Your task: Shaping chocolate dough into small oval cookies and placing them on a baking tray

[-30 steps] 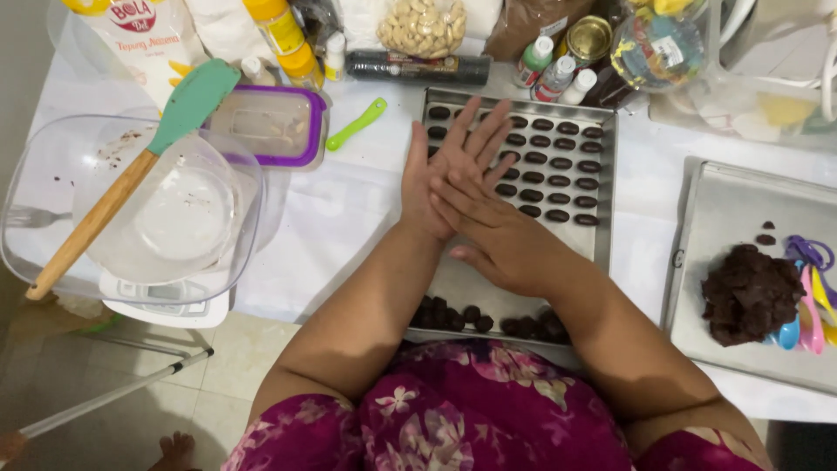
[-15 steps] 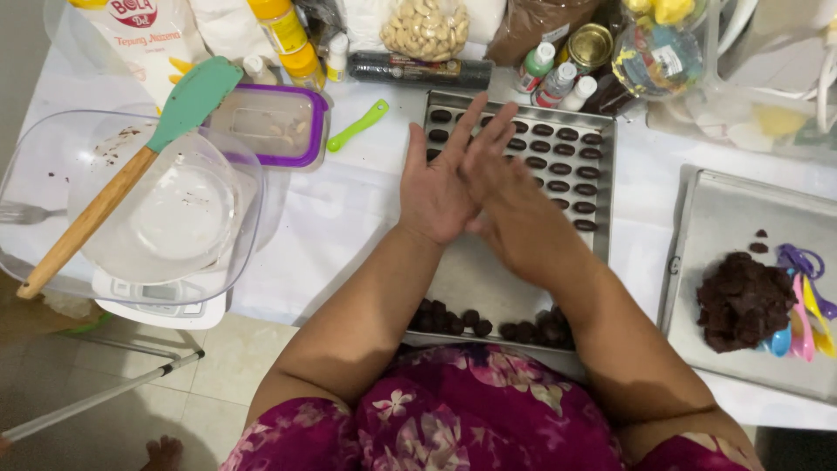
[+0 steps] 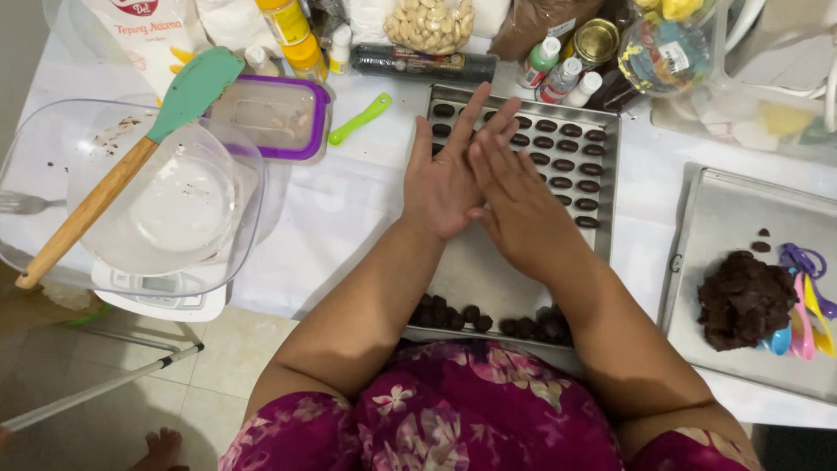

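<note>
A white table fills most of the view, its near edge running just past the person's lap, with bare cloth open between the bowl and the middle tray. On the left a big clear bowl sits on a white scale that overhangs the table's edge, and a spatula with a wooden handle and green blade leans across its rim. To the right lies a second tray, mostly bare metal, with a dark lump of dough near its front edge and coloured spoons touching the lump's right side. The middle tray carries rows of small dark balls at its far end and a loose cluster along its near edge, with a clear strip of metal between. Above that strip the left hand and right hand are pressed flat together, palm on palm, fingers straight and fanned toward the far rows; whatever lies between the palms is hidden, so I cannot tell if they hold a piece. A purple-rimmed box and a green scoop lie beyond the open cloth. Bottles, bags and jars crowd the far edge.
</note>
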